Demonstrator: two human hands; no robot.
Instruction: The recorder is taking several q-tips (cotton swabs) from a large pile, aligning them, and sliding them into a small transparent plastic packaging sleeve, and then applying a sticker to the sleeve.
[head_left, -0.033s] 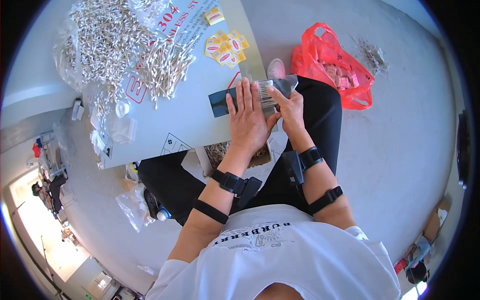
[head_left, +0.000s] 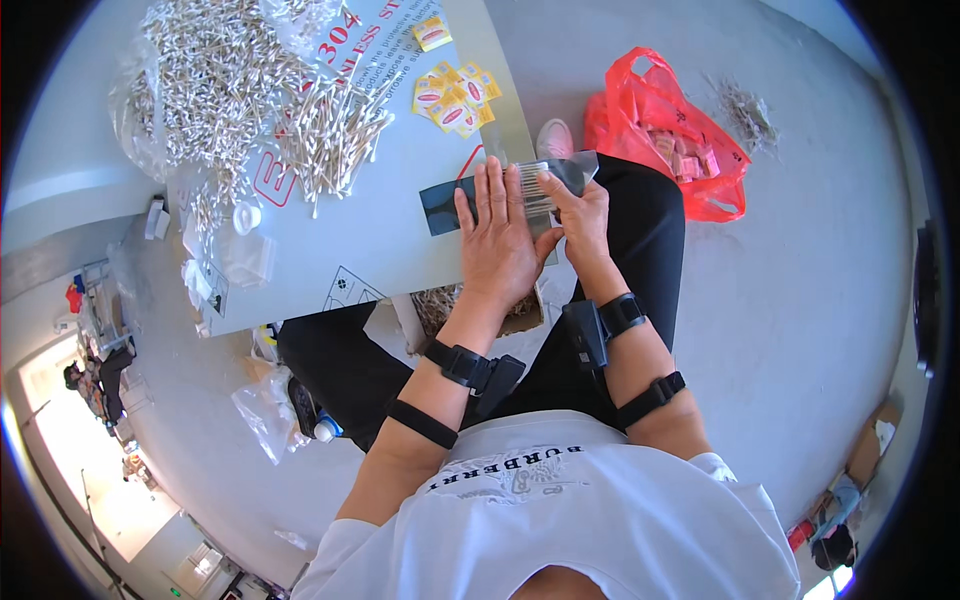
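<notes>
Fingers of left hand [head_left: 497,240] flat, together on dark sleeve [head_left: 445,205]; right hand [head_left: 583,218] pinches swabs [head_left: 535,183] (white-tipped)

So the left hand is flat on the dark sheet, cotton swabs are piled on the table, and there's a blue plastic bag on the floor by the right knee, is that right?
Not quite: the bag on the floor is red, not blue, as the head view shows. The rest holds: the left hand lies flat on the dark sheet, and cotton swabs are piled on the table.
</notes>
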